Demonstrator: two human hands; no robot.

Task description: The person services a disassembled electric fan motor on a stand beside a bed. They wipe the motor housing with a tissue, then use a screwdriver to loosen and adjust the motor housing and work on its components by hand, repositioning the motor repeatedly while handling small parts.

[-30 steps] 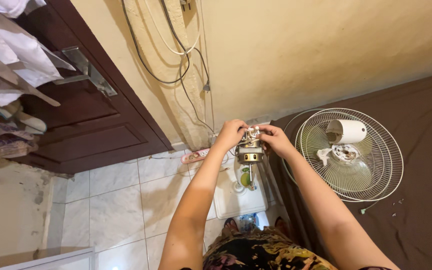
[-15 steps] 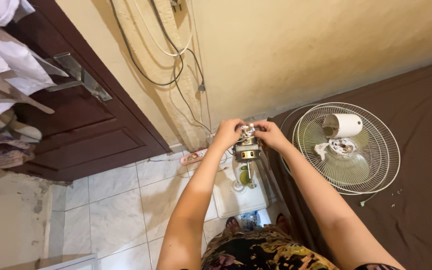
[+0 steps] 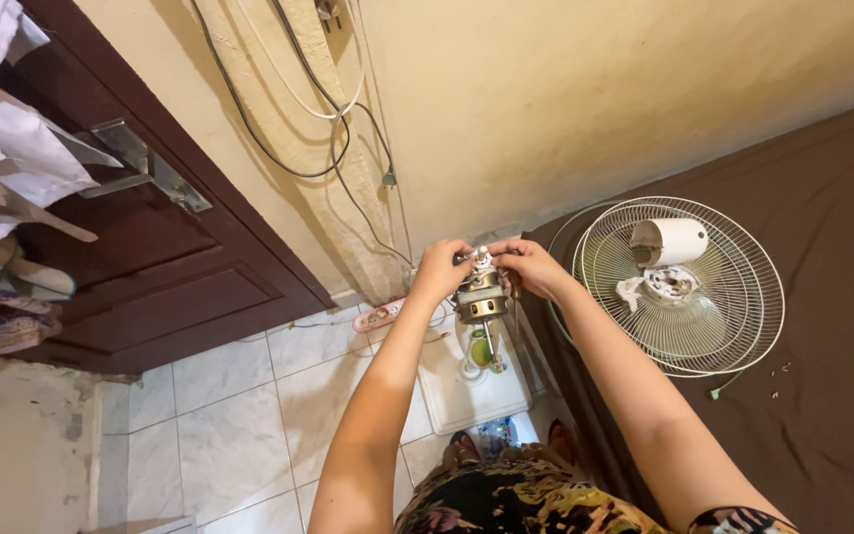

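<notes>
Here both hands, left hand (image 3: 440,269) and right hand (image 3: 528,267), grip the fan motor (image 3: 481,295) between them.

Single head-worn view, steeply downward, close above both hands (image 3: 486,269), toward wall (image 3: 595,109).

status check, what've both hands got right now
Left hand and right hand both gripping the fan motor from either side, held up over the tiled floor. Fan grille lies apart on the brown bedsheet. Nothing between hands and motor.

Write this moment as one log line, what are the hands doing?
left hand: grips fan motor | right hand: on motor top | fan grille: on brown bed
</notes>
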